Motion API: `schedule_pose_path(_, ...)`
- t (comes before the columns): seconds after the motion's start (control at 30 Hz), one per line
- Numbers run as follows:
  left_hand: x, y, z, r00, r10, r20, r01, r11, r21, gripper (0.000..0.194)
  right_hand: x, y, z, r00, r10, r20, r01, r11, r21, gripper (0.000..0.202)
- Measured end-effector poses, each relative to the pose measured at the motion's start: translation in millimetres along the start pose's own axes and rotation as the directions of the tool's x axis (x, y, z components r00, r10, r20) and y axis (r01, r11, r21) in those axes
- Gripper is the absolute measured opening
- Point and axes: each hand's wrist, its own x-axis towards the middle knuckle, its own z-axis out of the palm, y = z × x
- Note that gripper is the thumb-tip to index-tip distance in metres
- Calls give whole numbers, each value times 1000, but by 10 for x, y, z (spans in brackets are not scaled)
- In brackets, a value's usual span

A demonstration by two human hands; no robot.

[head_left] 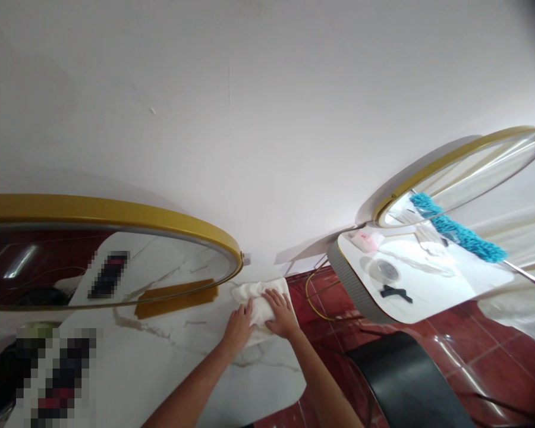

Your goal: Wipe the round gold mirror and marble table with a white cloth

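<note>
A white cloth [261, 306] lies bunched on the right end of a white marble-patterned table [169, 362], close to the wall. My left hand [239, 326] rests against the cloth's left side, its fingers partly on the fabric. On the right part of the cloth, my right hand [282, 315] lies with its fingers spread over it. Neither hand has its fingers wrapped round the cloth. Left of the cloth is a flat golden-brown base [176, 299] beneath a gold-framed mirror [116, 211].
A second white table [428, 285] at the right holds a blue fluffy duster [468, 235], a pink packet [366, 239] and a black item [396, 293]. Another gold-framed mirror [455, 156] stands there. A black chair [410, 380] is on the red tiled floor [477, 339].
</note>
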Motion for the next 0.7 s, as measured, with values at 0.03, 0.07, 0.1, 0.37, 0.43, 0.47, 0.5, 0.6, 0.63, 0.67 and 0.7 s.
schedule_pose_path(0.03, 58, -26, -28, 1000, -4, -5, 4, 1000, 0, 72, 83, 13, -14, 1000, -1, -2, 1, 1000, -3, 83)
schedule_pose_path(0.07, 113, -52, -53, 1000, -9, -6, 9, 1000, 0, 72, 161, 27, -25, 1000, -1, -4, 1, 1000, -5, 83)
schedule_pose_path(0.1, 165, -75, -73, 1000, -15, -5, 15, 1000, -1, 72, 233, 41, -36, 1000, -1, -6, 1, 1000, -8, 82)
schedule_pose_path(0.37, 500, -187, -151, 998, -68, -11, 68, 998, 4, 70, 690, 134, -105, 1000, 2, 23, -2, 1000, -23, 83)
schedule_pose_path(0.43, 537, -189, -164, 997, -74, -18, 74, 997, 13, 70, 741, 138, -113, 1000, -1, 22, 1, 1000, -26, 84)
schedule_pose_path(0.47, 546, -186, -168, 997, -74, -23, 74, 997, 17, 70, 750, 135, -115, 1000, -2, 19, 2, 1000, -29, 84)
schedule_pose_path(0.5, 548, -182, -170, 997, -73, -27, 74, 997, 22, 70, 748, 128, -118, 1000, -3, 12, 4, 999, -32, 84)
schedule_pose_path(0.6, 514, -163, -158, 997, -68, -40, 70, 997, 38, 70, 673, 87, -130, 1000, -14, -17, 13, 999, -44, 82)
schedule_pose_path(0.63, 488, -155, -147, 997, -63, -42, 65, 997, 43, 70, 624, 68, -134, 999, -20, -29, 18, 999, -49, 82)
schedule_pose_path(0.67, 455, -147, -134, 997, -56, -44, 58, 997, 49, 70, 565, 48, -135, 999, -27, -40, 25, 998, -53, 83)
schedule_pose_path(0.7, 413, -137, -119, 998, -46, -44, 49, 997, 54, 70, 494, 29, -131, 998, -34, -49, 32, 998, -56, 84)
